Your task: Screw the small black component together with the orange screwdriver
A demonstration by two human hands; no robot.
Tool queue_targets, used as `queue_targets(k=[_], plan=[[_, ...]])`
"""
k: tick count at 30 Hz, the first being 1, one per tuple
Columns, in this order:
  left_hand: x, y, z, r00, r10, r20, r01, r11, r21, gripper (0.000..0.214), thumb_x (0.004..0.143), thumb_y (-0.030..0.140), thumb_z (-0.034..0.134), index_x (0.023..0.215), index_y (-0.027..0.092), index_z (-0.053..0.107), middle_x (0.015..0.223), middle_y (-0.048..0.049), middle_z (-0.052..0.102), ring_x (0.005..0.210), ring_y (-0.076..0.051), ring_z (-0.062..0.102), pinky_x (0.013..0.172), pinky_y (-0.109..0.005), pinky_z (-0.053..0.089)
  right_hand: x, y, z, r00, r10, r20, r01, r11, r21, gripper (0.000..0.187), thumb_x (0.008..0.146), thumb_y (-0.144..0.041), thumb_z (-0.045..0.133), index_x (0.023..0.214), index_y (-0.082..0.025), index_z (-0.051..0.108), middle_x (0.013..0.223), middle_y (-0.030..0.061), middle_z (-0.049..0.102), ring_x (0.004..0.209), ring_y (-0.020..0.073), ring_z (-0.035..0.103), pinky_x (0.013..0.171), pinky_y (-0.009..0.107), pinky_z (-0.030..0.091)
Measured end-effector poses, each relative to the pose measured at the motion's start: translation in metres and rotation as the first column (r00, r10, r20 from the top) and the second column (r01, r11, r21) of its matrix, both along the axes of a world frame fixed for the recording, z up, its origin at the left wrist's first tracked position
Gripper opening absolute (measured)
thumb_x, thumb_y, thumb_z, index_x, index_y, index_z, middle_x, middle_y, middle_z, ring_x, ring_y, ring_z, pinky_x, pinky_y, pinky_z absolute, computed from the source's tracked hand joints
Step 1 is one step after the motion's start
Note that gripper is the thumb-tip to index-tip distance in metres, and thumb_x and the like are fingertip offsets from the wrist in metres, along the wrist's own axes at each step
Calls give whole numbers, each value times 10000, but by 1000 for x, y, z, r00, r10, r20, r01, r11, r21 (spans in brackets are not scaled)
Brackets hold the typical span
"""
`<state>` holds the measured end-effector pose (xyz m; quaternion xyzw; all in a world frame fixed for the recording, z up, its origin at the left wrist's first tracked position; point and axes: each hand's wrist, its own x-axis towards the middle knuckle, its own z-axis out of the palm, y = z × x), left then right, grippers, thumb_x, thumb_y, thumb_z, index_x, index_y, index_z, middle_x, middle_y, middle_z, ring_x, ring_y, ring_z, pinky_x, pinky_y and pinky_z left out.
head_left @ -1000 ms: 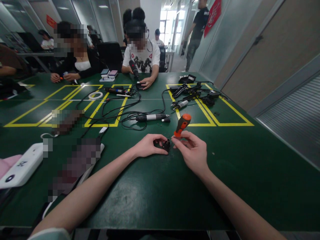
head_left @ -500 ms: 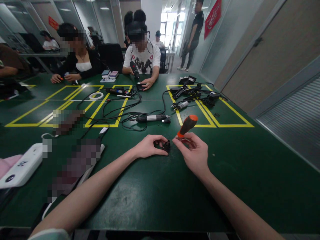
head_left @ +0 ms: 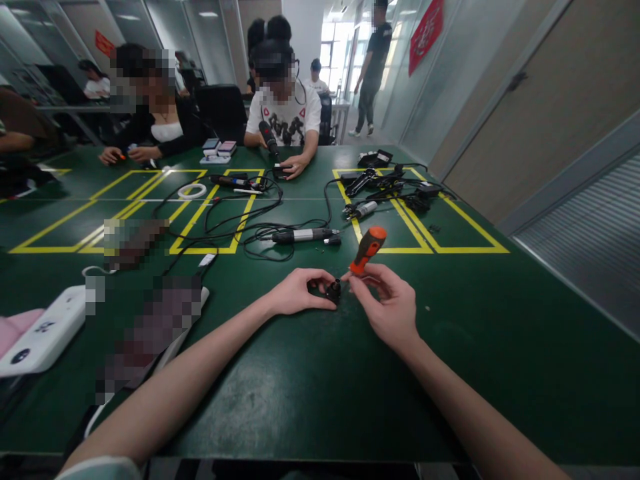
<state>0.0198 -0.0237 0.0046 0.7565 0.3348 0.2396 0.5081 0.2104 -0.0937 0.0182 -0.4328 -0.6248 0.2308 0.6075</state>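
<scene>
My left hand (head_left: 300, 292) pinches a small black part (head_left: 333, 291) between thumb and fingers, down at the green tabletop. The part has a short round stub on top; its exact kind is too small to make out. Just to its right, my right hand (head_left: 387, 300) is closed round the lower end of a screwdriver (head_left: 369, 249) with an orange and dark grey handle. The handle points up and leans slightly right. Its shaft runs down by my fingers, and I cannot tell whether the tip touches the black part.
Beyond my hands lie a corded electric screwdriver (head_left: 305, 236), looping black cables and a pile of black tools (head_left: 370, 183). At left are a white power strip (head_left: 47, 330) and a blurred-out phone-like object (head_left: 155, 327). Across the table (head_left: 500, 347), a co-worker (head_left: 285, 120) holds a tool.
The screwdriver handle has shifted slightly left and stands a little more upright, with my right hand's fingertips closer to the black part. My left hand stays put. A person in the background has stepped left.
</scene>
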Motion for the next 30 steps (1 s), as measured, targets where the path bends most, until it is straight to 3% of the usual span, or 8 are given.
queue_targets(k=[8,14,22,26,30], plan=[[0,0,0,1000,-14,4,14,1000,24,400,686,319,897,1018,151,750,877,1,697,832,-157,599,811,-276,456,-1,-1,10,997,27,66,-33,995,90,69,856,-165,737,846,-229,759,829,24,774,733,174,721,654,297,614],[0,1,-3,1000,-5,20,5,1000,6,437,671,341,907,1032,154,747,858,5,684,823,-156,598,790,-274,449,-2,-2,12,997,52,65,-53,998,21,128,912,-194,658,877,-216,779,830,38,779,700,170,727,647,305,621],[0,0,0,1000,-5,-2,5,1000,12,416,677,350,896,1013,152,752,842,4,675,815,-154,596,775,-265,445,0,-2,3,1000,-13,0,13,1000,-21,91,831,-257,796,864,-213,723,769,20,783,685,185,751,678,312,644],[0,0,1,1000,-8,-4,8,1000,12,433,681,350,893,1041,155,753,867,-5,690,834,-161,599,796,-272,453,-1,-3,8,998,33,52,-31,999,-34,56,892,-261,721,875,-211,738,757,21,771,670,179,731,665,314,628],[0,0,0,1000,0,-3,0,1000,-4,454,682,368,897,1052,150,753,876,-12,695,837,-165,602,800,-281,459,-1,-3,7,997,82,2,-81,994,-72,121,946,-293,640,919,-213,727,805,34,768,685,177,731,653,318,628]])
